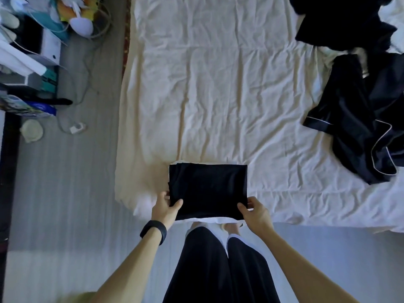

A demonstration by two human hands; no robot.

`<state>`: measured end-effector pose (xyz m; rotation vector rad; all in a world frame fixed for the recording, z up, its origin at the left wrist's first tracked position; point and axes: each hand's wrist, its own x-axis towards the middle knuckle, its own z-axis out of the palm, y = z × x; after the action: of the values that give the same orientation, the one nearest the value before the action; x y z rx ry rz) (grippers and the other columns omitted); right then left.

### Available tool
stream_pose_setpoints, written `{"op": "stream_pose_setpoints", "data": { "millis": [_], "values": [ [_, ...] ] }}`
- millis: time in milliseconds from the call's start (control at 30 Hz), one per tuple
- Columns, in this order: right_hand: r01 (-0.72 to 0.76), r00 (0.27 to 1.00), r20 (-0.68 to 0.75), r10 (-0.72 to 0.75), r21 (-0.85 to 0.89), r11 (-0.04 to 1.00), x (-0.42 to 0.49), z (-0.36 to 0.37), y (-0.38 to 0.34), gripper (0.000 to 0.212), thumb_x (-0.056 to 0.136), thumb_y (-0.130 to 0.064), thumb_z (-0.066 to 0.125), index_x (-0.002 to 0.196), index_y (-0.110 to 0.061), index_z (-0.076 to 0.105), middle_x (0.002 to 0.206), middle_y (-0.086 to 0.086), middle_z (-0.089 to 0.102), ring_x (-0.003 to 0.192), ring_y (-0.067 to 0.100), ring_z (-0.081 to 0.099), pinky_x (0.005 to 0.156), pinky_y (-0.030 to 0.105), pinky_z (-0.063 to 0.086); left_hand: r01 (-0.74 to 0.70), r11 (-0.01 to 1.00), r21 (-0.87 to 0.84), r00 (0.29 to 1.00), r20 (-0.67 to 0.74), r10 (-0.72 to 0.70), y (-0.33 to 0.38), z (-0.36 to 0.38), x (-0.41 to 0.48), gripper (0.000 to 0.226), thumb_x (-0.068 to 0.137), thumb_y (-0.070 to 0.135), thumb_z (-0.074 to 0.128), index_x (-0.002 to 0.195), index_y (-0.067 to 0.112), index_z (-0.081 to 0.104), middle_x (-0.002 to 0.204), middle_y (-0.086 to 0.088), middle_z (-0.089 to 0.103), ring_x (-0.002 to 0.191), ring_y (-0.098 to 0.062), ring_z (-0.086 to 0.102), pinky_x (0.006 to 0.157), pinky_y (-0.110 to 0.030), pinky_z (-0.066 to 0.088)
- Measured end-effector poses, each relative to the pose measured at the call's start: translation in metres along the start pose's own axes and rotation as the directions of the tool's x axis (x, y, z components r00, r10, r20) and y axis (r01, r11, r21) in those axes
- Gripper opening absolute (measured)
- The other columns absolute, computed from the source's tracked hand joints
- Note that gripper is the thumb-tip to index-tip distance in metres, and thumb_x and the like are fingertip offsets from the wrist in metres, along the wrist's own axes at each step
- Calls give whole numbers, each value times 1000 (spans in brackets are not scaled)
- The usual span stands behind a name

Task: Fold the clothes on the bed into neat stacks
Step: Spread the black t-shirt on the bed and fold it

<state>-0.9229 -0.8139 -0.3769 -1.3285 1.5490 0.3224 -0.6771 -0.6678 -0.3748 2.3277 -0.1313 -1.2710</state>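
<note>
A black garment [207, 189] folded into a neat rectangle is at the near edge of the white bed [218, 95], with a white folded piece [209, 220] showing just under its near and far edges. My left hand [166, 207] grips its near left corner, thumb on top. My right hand [254, 209] pinches its near right corner. A heap of unfolded dark clothes with white piping [363, 119] lies at the bed's right side. More dark cloth [341, 22] lies at the far right.
The grey floor [65, 182] runs along the bed's left side. A cluttered low stand [32, 62] with boxes, cables and a charger [76, 127] sits at the far left. My legs in dark trousers [218, 270] stand against the bed's near edge.
</note>
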Motion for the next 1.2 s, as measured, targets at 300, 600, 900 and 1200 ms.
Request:
{"op": "stream_pose_setpoints", "data": {
  "millis": [300, 600, 900, 1200],
  "values": [
    [415, 691, -346, -635, -530, 740, -3, 20, -26, 64, 95, -51, 52, 151, -23, 39, 162, 11, 31, 149, 30, 29, 117, 48, 25, -550, 456, 699, 678, 55, 733, 35, 43, 10, 71, 89, 51, 52, 153, 26, 33, 162, -8, 25, 148, -30, 27, 116, -53, 19],
    [460, 685, -183, -705, -642, 613, 75, 65, 5, 66, 102, -62, 26, 162, -34, 17, 170, 7, 12, 157, 31, 12, 125, 55, 9, -593, 169, 787, 589, 281, 758, -13, 66, 69, 78, 92, 66, 39, 159, 37, 12, 168, 2, 8, 155, -24, 8, 122, -56, 1],
    [486, 664, -206, -719, -613, 623, 111, 87, 27, 68, 101, -65, 22, 162, -38, 9, 171, 1, 2, 158, 28, 6, 124, 55, 12, -591, 157, 791, 600, 301, 741, -38, 84, 100, 84, 86, 70, 39, 159, 40, 9, 168, 4, 5, 155, -23, 3, 121, -57, -7],
    [296, 811, -170, -559, -705, 644, 38, 58, -34, 65, 100, -56, 39, 160, -33, 26, 170, 6, 14, 157, 27, 13, 122, 57, 15, -627, 129, 768, 651, 425, 629, 25, 37, 56, 73, 93, 62, 38, 158, 31, 25, 165, -1, 25, 151, -25, 24, 120, -58, 15]
  ]
}}
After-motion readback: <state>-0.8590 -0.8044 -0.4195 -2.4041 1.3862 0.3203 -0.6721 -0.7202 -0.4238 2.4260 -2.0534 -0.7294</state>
